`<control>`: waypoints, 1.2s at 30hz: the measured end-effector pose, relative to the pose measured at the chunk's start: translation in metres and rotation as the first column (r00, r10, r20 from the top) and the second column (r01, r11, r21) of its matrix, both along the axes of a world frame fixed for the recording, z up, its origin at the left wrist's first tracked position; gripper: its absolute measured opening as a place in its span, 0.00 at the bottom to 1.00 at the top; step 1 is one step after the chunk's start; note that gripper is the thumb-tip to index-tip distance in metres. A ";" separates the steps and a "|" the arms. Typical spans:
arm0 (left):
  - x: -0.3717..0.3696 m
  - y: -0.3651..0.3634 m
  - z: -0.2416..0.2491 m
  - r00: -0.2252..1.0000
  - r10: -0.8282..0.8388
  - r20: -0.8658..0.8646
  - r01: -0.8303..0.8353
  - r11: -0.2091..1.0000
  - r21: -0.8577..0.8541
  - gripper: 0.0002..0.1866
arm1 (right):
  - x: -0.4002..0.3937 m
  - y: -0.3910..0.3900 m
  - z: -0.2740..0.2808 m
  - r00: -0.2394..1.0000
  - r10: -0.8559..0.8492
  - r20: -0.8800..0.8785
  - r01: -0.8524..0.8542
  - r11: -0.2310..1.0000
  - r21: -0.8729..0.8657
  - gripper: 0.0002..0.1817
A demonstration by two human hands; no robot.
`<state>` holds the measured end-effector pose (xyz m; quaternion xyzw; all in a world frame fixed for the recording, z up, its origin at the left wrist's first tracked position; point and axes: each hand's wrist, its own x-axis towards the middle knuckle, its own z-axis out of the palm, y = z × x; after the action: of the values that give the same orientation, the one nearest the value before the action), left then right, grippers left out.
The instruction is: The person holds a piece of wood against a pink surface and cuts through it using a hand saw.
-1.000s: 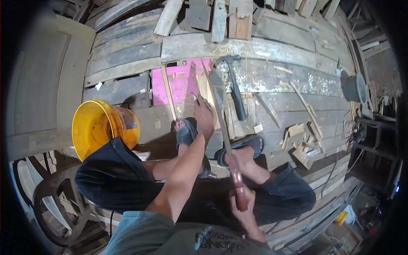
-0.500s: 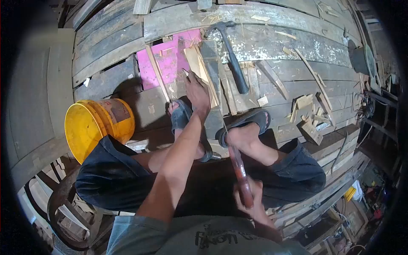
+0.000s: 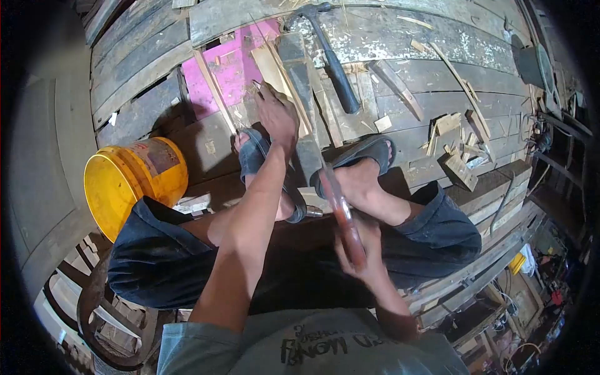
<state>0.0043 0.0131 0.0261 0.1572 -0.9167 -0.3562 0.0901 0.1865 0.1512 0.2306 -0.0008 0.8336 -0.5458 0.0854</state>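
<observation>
My right hand (image 3: 361, 244) is wrapped around the red-brown handle of what looks like a hand saw (image 3: 341, 219). Its narrow blade, seen almost edge-on, points away between my sandalled feet. My left hand (image 3: 278, 115) lies low beside a light wood piece (image 3: 270, 67), its fingers bent together. A small pale tip (image 3: 257, 84) sticks out at these fingertips; what it belongs to is hidden. A thin wood strip (image 3: 214, 87) stretches from my left foot across a pink sheet (image 3: 234, 72). A dark-handled hammer (image 3: 337, 75) lies farther right.
A yellow bucket (image 3: 134, 181) lies tipped toward me at the left. Wood offcuts (image 3: 461, 169) and a squared wood piece (image 3: 397, 87) are scattered on the plank floor (image 3: 437, 75) at the right. My sandals (image 3: 369, 150) rest on the planks.
My right hand and the saw have moved forward, away from my body. My left hand stays by the light wood. The whole view has shifted slightly.
</observation>
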 end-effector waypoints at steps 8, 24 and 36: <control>-0.009 0.000 -0.015 0.997 0.072 0.025 -0.073 0.997 0.019 0.23 | 0.024 -0.001 0.016 0.985 -0.089 0.146 0.081 0.995 0.059 0.09; -0.010 0.001 -0.004 0.989 0.088 0.123 -0.082 0.995 -0.053 0.23 | 0.055 -0.005 0.042 0.959 -0.093 0.267 0.071 0.994 0.088 0.10; -0.015 0.002 0.000 0.978 0.114 0.177 -0.125 0.991 0.053 0.24 | 0.022 -0.017 0.035 0.983 -0.051 0.174 0.043 0.998 0.047 0.07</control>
<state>-0.0104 0.0147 0.0262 0.2451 -0.8981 -0.3643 0.0260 0.2083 0.1344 0.2657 0.0687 0.8341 -0.5276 0.1456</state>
